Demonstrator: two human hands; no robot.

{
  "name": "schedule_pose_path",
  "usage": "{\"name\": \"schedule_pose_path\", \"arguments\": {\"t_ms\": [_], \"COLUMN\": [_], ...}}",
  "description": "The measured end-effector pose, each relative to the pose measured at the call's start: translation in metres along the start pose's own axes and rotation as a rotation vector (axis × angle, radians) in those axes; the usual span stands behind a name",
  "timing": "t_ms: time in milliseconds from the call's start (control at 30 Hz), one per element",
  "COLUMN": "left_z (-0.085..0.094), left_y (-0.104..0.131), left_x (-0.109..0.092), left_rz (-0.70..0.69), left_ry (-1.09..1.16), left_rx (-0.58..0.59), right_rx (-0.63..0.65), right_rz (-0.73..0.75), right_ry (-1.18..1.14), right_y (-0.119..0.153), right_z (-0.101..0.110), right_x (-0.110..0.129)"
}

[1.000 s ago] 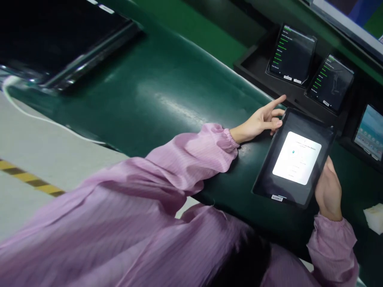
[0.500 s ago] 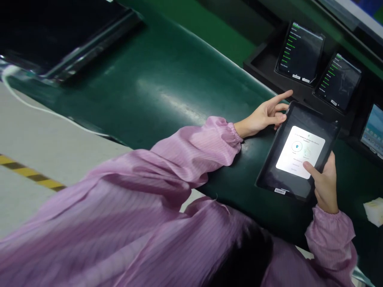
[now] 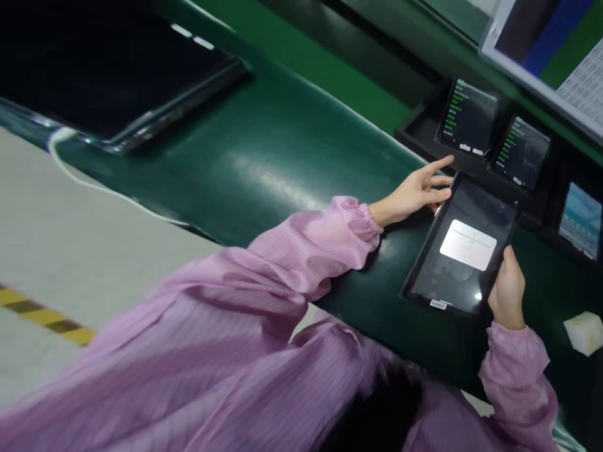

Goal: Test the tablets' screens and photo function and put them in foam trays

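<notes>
Left grip [image 3: 417, 193] pinches the black, rectangular, glass-fronted tablet [image 3: 459, 245] by its left edge; right grip [image 3: 509, 292] sits at the opposite edge, hold unclear; glossy green desk [image 3: 264, 150] stretches leftward

"What is the left hand [image 3: 419, 190] doing?"

"Its pointing finger [image 3: 439, 165] sticks out straight, and the other fingers [image 3: 441, 180] bend near the thumb [image 3: 439, 196]. The left arm [image 3: 306, 242] stretches a long way out."

"And the right hand [image 3: 507, 290]?"

"It sits lower in view, pointing up, some fingers hidden. Its wrist [image 3: 513, 321] is bare."
</notes>
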State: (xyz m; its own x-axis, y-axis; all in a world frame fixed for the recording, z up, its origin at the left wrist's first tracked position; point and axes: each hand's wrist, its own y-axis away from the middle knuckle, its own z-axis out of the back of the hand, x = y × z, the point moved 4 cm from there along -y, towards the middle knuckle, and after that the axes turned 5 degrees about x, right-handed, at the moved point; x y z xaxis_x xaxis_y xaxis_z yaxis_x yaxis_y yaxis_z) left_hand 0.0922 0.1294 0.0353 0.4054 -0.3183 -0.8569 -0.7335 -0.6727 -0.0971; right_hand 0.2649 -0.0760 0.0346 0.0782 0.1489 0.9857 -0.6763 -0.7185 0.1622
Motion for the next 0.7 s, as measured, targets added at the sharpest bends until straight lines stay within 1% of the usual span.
{"name": "schedule_pose_path", "arguments": {"t_ms": [67,133,200,233,300,333,400,467,567,700], "left_z": [-0.005,-0.015,-0.030,-0.038,-0.057,-0.066,-0.080,-0.089,-0.094,-0.094], "left_y": [0.014,0.039,0.070,0.085,0.107,0.114,0.118,0.114,0.107,0.109], "left_x": [-0.012,-0.023,-0.032,-0.036,-0.047,-0.053,-0.063,-0.070,-0.069,-0.065], "left_rz": [0.036,0.087,0.129,0.116,-0.010,-0.096,-0.258,-0.357,-0.391,-0.421], "left_ry": [-0.020,-0.077,-0.216,-0.330,-0.566,-0.659,-0.763,-0.788,-0.756,-0.818], "left_rx": [-0.049,-0.046,0.016,0.050,0.078,0.058,-0.037,-0.143,-0.209,-0.225], "right_rx": [-0.027,-0.034,-0.049,-0.062,-0.086,-0.094,-0.113,-0.142,-0.173,-0.171], "right_rz": [0.026,0.072,0.185,0.275,0.489,0.585,0.707,0.763,0.768,0.660], "right_ry": [-0.058,-0.121,-0.179,-0.200,-0.222,-0.222,-0.221,-0.227,-0.237,-0.201], "right_y": [0.001,0.003,0.007,0.009,0.016,0.019,0.027,0.034,0.042,0.044], "right_z": [-0.002,-0.006,-0.010,-0.013,-0.021,-0.026,-0.037,-0.046,-0.051,-0.050], "right_x": [0.000,0.012,0.040,0.058,0.100,0.119,0.149,0.165,0.171,0.165]}}
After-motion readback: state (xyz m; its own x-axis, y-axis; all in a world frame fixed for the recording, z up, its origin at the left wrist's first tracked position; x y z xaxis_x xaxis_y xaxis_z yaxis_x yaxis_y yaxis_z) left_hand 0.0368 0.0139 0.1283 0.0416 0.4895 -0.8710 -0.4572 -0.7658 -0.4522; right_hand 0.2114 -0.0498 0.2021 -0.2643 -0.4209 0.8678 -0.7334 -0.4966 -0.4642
